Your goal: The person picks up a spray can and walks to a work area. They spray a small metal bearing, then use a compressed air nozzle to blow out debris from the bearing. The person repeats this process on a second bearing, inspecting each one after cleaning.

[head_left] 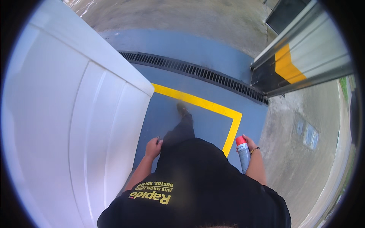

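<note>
My right hand (249, 143) is wrapped round a spray can (244, 156) with a red cap and a pale blue-white body. The can hangs roughly upright by my side, cap toward the front. Down at my left side, my left hand (153, 147) is closed, and a small dark, metallic-looking bit shows at its fingers; what it is cannot be made out. Close beyond that hand stands a large white panelled surface (114, 98), like the side of a vehicle. Neither hand touches it.
One shoe (182, 109) is forward on the blue floor (167, 121), inside a yellow painted line (197, 100). A black drain grate (190, 70) crosses ahead. To the right rises a post (292, 64) with black, yellow and white bands, beside grey concrete (281, 152).
</note>
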The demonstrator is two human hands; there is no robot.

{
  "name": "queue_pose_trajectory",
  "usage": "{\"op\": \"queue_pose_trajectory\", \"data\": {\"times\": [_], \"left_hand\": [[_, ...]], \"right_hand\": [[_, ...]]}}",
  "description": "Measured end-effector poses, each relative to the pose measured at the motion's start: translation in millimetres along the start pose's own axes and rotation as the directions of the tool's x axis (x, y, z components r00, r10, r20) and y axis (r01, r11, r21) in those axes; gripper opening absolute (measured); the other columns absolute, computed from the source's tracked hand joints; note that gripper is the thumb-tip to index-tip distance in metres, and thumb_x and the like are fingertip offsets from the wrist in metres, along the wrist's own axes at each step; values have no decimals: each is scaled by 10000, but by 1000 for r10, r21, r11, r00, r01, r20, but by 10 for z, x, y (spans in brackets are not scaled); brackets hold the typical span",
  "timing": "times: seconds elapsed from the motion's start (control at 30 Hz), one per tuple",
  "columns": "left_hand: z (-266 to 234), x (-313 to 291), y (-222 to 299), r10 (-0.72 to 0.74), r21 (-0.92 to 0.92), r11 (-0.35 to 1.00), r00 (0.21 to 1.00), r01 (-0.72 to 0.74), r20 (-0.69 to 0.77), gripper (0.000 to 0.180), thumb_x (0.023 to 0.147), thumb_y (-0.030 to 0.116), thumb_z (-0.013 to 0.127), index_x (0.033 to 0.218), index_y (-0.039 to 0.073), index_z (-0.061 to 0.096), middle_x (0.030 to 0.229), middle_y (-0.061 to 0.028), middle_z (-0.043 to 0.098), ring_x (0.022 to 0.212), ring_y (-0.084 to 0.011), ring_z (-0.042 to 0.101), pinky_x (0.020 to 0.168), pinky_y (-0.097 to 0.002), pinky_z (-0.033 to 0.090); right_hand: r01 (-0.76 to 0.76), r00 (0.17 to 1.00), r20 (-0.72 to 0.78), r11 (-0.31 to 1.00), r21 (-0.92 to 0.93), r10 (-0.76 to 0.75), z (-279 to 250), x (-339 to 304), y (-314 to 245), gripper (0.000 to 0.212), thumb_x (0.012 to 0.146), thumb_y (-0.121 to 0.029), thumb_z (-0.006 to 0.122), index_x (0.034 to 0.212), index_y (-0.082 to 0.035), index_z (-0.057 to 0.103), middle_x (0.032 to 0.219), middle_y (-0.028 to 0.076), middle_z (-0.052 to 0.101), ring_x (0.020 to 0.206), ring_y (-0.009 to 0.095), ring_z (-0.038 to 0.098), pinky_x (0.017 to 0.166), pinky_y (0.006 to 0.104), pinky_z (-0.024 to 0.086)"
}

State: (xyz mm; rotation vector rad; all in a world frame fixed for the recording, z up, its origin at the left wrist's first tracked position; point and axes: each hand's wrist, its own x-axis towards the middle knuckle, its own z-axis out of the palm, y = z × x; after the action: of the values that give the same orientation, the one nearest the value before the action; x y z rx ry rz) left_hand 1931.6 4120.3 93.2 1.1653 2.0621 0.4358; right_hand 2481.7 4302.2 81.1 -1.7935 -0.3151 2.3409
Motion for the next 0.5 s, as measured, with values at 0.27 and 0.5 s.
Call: {"op": "queue_pose_trajectory", "data": {"times": [0.27, 0.5], "left_hand": [[-1249, 2852, 2086, 136, -739, 668, 991, -87, 7, 517, 951, 168, 683, 1368, -40, 460, 1161, -110, 604, 854, -180, 678, 806, -318, 557], [-1970, 4923, 2880, -64, -938, 334, 991, -88, -116, 442, 970, 162, 651, 1338, -22, 490, 1134, -90, 579, 865, -201, 667, 843, -352, 567]], "right_hand": [[26, 999, 33, 991, -134, -22, 1414, 812, -3190, 784, 901, -790, 438, 1092, -45, 589, 816, 228, 724, 673, 350, 731, 628, 452, 607], [260, 934, 289, 955, -142, -211, 2353, 1330, -5351, 631, 893, -606, 637, 1170, -41, 589, 946, 185, 714, 806, 339, 730, 748, 471, 609]]}}
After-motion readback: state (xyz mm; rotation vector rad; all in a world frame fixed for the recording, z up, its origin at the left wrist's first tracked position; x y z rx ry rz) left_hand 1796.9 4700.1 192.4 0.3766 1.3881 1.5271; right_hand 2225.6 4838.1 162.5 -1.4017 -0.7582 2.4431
